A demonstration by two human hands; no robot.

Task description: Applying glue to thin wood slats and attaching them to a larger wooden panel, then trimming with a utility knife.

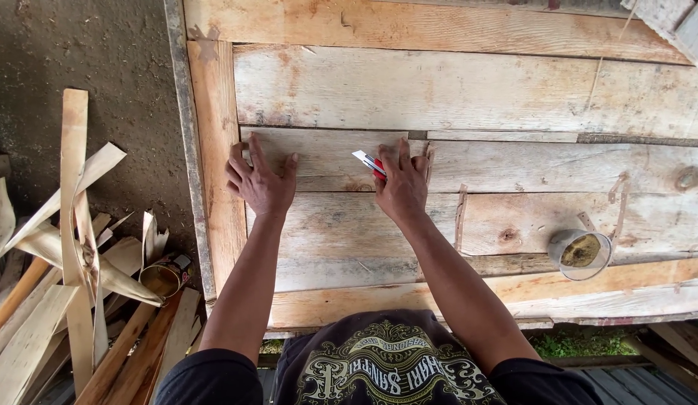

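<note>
A thin pale sheet of wood veneer (330, 157) lies flat on a rough plank worktable (469, 90). My left hand (259, 180) presses on the sheet's left end with fingers spread. My right hand (401, 184) rests at the sheet's right end and grips a red utility knife (370, 163), its blade pointing up-left onto the sheet.
A small metal tin (580, 253) with greenish-brown contents stands at the table's right front. Thin wood slivers (460, 217) lie on the planks. Left of the table, a heap of veneer strips and wooden slats (79, 262) covers the dirt floor, with a small can (163, 276) among them.
</note>
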